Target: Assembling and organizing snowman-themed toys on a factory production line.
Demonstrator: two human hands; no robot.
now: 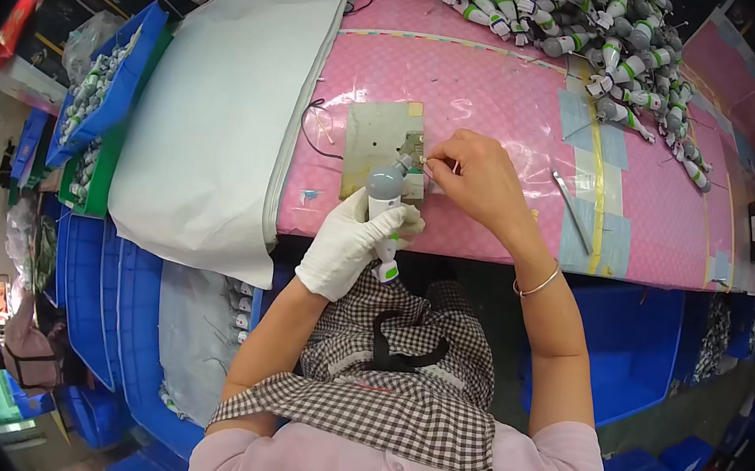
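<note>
My left hand [346, 243], in a white glove, is wrapped round a white and grey handheld device [386, 184] with a round grey head and green trim. The device leans over the near part of a flat grey metal plate box [374, 134] on the pink table. Bare and wearing a bangle, my right hand [476, 177] is pinched at the plate's right edge, close to the device's grey tip. What lies between its fingertips is too small to make out. A dark cable [316, 142] runs into the plate's left side.
Many similar white and grey devices [600, 47] are heaped at the table's far right. Tweezers [573, 210] lie right of my right hand. White sheets [225, 109] cover the table's left part. A blue bin [113, 84] of parts stands farther left; a blue tub [614, 352] sits below the table.
</note>
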